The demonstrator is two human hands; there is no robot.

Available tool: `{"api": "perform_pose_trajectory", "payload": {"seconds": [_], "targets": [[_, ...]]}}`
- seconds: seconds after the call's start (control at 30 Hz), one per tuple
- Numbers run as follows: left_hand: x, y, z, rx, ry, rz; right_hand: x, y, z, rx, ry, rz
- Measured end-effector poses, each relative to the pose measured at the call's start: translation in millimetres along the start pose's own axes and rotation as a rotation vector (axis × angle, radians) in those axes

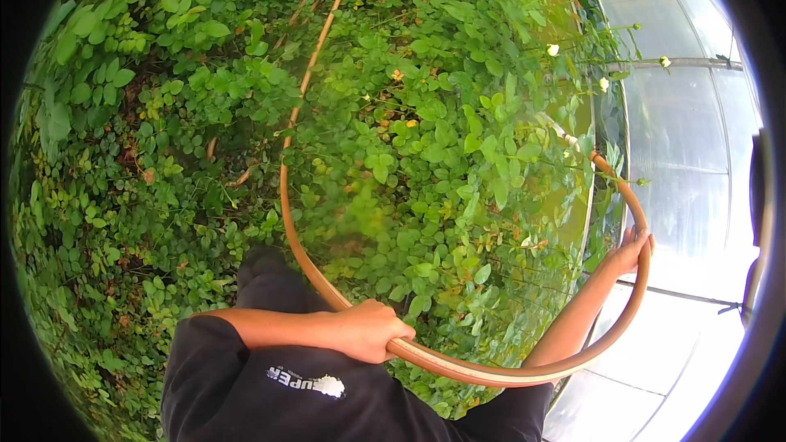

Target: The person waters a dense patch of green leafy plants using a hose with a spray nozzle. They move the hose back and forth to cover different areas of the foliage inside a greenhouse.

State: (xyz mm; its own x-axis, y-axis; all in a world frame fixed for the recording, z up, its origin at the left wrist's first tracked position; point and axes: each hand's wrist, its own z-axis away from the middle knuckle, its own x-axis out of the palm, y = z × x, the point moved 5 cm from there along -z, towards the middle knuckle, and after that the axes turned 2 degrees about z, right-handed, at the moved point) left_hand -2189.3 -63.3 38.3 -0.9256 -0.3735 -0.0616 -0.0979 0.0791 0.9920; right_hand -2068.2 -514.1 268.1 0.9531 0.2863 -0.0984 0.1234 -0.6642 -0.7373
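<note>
A long orange-brown hose [473, 374] bends in a wide loop before my body. My left hand [371, 331] is closed around it close to my waist. From that grip one length runs forward over the leaves and sinks into the foliage at the top. The other length sweeps right and up to my right hand [635, 252], which grips it at arm's length. Beyond that hand the hose curves back to a pale nozzle or end fitting [572, 141], where what looks like a spray of water points over the plants. Leaves partly cover this end.
Dense leafy bushes [381, 159], probably roses, surround my legs. A few white blooms [552, 50] stand on tall stems at the right. Along the right side runs a translucent plastic-sheet wall [675, 123] with a horizontal rail [694, 63]. Dry leaves and stems [239, 178] lie among the plants.
</note>
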Motion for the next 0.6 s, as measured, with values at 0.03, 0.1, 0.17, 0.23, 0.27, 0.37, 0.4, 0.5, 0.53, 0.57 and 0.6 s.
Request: {"api": "perform_pose_trajectory", "payload": {"seconds": [0.03,0.1,0.17,0.23,0.27,0.37,0.4,0.5,0.53,0.57,0.6], "targets": [[-2,0,1,-0.005,0.01,0.001,5,1,2,-0.002,-0.006,-0.001],[-3,0,3,-0.009,0.023,-0.002,9,4,2,-0.014,-0.008,-0.015],[-3,0,4,-0.009,0.028,-0.007,9,7,-4,-0.035,-0.001,-0.042],[-4,-1,5,-0.011,0.042,-0.004,16,6,1,-0.031,-0.001,-0.029],[-4,-2,6,-0.011,0.049,-0.003,19,6,3,-0.03,0.0,-0.022],[-5,-1,9,-0.008,0.06,-0.004,24,4,8,-0.015,0.008,-0.008],[-5,-1,10,-0.005,0.061,0.0,25,4,8,-0.021,0.002,0.002],[-3,-3,10,0.008,0.064,-0.001,22,2,9,-0.028,-0.019,0.015],[-2,-4,11,0.016,0.067,-0.009,22,1,10,-0.023,-0.03,0.008],[-1,-4,11,0.023,0.069,-0.017,21,1,12,-0.018,-0.04,0.002],[0,-4,12,0.028,0.074,-0.014,20,1,13,-0.018,-0.052,0.01]]}}
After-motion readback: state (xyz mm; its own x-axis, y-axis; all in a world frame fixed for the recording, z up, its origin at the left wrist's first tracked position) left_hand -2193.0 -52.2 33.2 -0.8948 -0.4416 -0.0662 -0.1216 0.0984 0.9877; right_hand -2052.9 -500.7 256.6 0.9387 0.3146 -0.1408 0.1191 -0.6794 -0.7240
